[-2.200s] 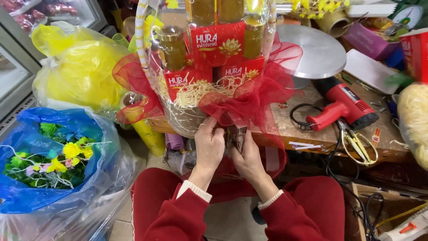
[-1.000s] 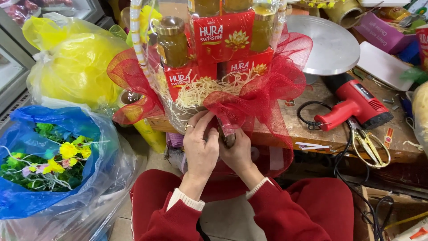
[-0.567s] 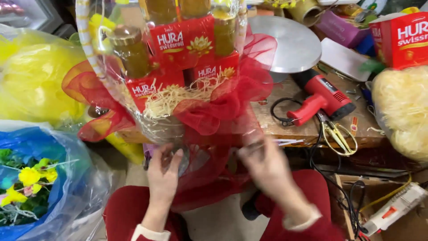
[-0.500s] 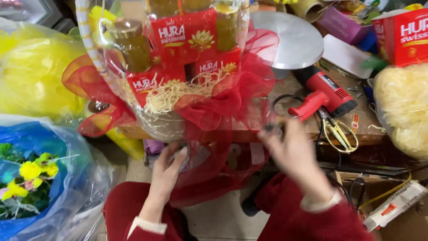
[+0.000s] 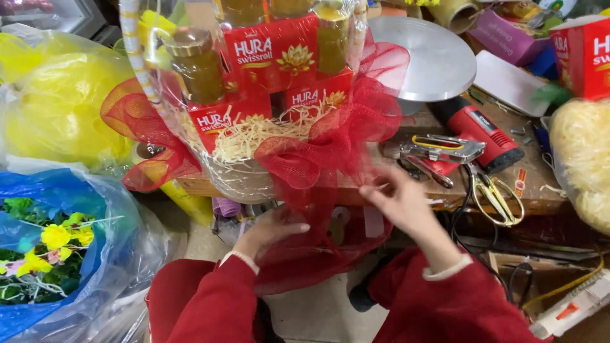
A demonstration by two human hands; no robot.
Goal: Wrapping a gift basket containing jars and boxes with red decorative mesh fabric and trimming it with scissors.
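Observation:
A gift basket (image 5: 254, 181) wrapped in clear film stands on the wooden table edge (image 5: 197, 186). It holds red boxes (image 5: 270, 54), bottles of golden liquid (image 5: 197, 67) and pale straw shred. A red mesh bow (image 5: 318, 155) is tied at its front, with tails hanging down. My left hand (image 5: 270, 230) is under the basket, closed on the hanging red mesh. My right hand (image 5: 397, 200), blurred, is just right of the bow at the table edge, fingers apart and empty, below a metal stapler (image 5: 445, 149).
A red glue gun (image 5: 476, 127), yellow-handled scissors (image 5: 495, 197) and a round metal turntable (image 5: 426, 60) lie at the right. A bag of pale shred (image 5: 584, 165) is at far right. A yellow bag (image 5: 57, 108) and a blue bag of artificial flowers (image 5: 51, 248) stand at left.
Both hands left the bow's knot and moved apart. The left dropped under the basket onto the mesh tail; the right swung rightward along the table edge toward the stapler.

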